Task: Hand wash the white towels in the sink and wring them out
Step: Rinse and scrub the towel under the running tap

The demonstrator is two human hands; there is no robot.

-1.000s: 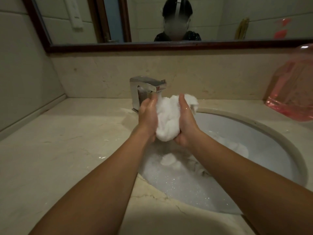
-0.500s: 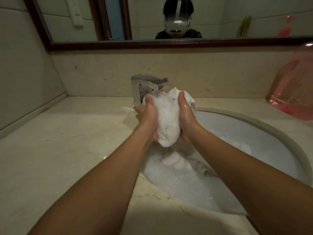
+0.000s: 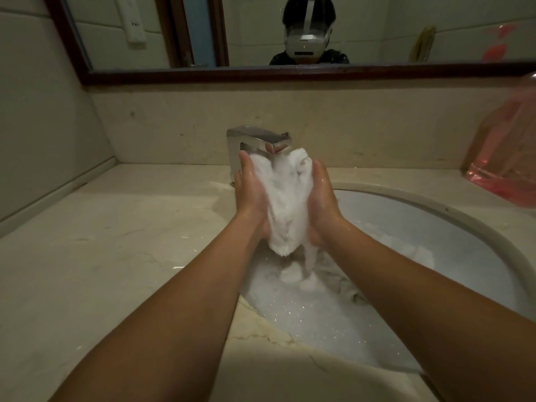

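1. While the towel [image 3: 285, 204] is held up over the sink [image 3: 435, 206], we note it bunched upright between both hands. Its top sits just under the faucet [image 3: 255, 140] at 12 o'clock, and its tail trails into the suds [image 3: 304, 317] at 6 o'clock.
2. The left hand [image 3: 251, 195], at 9 o'clock of the bundle, presses palm-in with its fingers nearly straight and pointing up. The right hand [image 3: 322, 201], at 3 o'clock, mirrors it. We cannot tell whether the thumbs hook behind the cloth.
3. More white cloth [image 3: 333, 281] lies in the foam at 5 o'clock of the hands. We cannot tell whether it is a separate piece.
4. We judge the step to be scrubbing; wringing is not yet begun.
5. We recommend sliding the palms in opposite directions under firm pressure. The bundle should be turned so fresh folds meet the palms, and dipped back into the suds when it dries.
6. The work should stay over the basin, so drips miss the counter [image 3: 116, 256] at 9 o'clock. Knuckles should keep clear of the spout edge.
7. The pink bottle [image 3: 504, 158], at 3 o'clock, stands well apart and poses no obstruction.
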